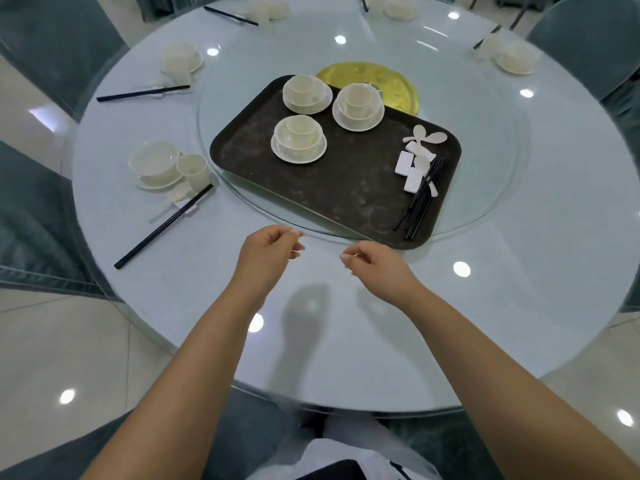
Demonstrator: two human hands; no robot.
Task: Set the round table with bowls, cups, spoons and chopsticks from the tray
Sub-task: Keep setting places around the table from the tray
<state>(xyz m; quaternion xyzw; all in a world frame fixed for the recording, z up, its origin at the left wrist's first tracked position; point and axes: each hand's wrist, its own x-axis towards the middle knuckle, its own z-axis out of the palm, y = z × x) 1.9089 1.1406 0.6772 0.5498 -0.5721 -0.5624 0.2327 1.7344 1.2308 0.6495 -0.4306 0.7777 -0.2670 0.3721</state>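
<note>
A dark brown tray (311, 188) lies on the glass turntable (485, 188) of the round table (346, 323). On the tray stand three stacked sets of plate, bowl and cup: one at the back left (307, 94), one at the back right (358, 106), one nearer me (298, 138). White spoons (424, 135), white rests (404, 163) and black chopsticks (424, 199) lie at the tray's right end. My left hand (268, 252) and my right hand (377, 266) hover over the table in front of the tray, fingers loosely curled, holding nothing.
Laid places sit round the rim: bowl, cup and chopsticks at the near left (162, 168), another farther left (180, 62), more at the back (270, 8) and right (512, 57). A yellow disc (391, 81) shows under the turntable. Teal chairs (45, 39) ring the table.
</note>
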